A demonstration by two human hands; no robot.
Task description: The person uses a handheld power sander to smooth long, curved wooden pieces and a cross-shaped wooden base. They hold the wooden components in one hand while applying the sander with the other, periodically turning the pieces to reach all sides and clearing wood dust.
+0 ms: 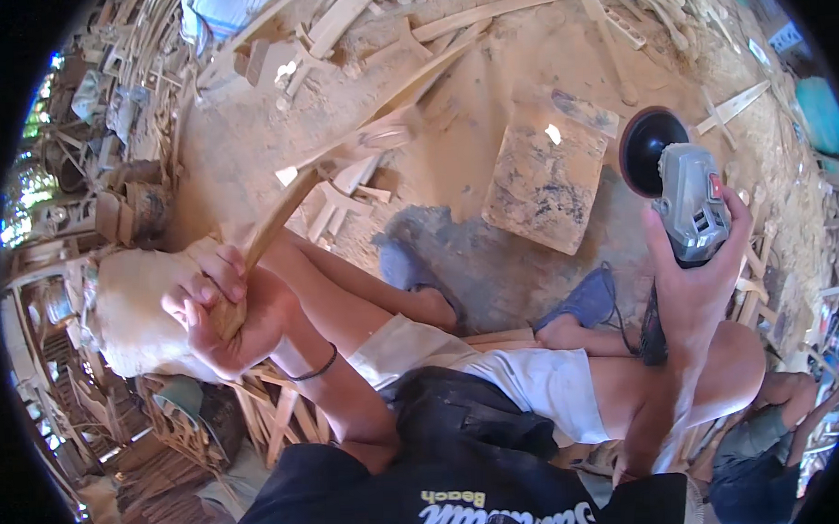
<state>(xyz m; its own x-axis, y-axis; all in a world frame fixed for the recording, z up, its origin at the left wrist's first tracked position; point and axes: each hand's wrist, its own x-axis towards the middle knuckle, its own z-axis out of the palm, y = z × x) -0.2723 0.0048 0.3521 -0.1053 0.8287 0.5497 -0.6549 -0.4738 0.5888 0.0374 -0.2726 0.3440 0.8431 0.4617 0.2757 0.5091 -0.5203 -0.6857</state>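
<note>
My left hand [260,318] is wrapped around the lower end of a carved wooden piece [284,211]. It is held up at a slant, its broader, shaped end pointing to the far right. On the other side, my right hand [698,294] grips a grey angle grinder [690,197] with a red switch. The grinder's round dark disc [654,150] faces left, apart from the wood. Between the two hands, a worn wooden block [548,179] rests on the dusty ground beyond my feet.
Wooden offcuts and long strips [445,62] lie about the far ground. A pale sack [144,309] bulges beside my left hand. Stacked wood pieces [277,406] stand at the near left. Another person [759,463] sits at the lower right. A cord hangs by my right wrist.
</note>
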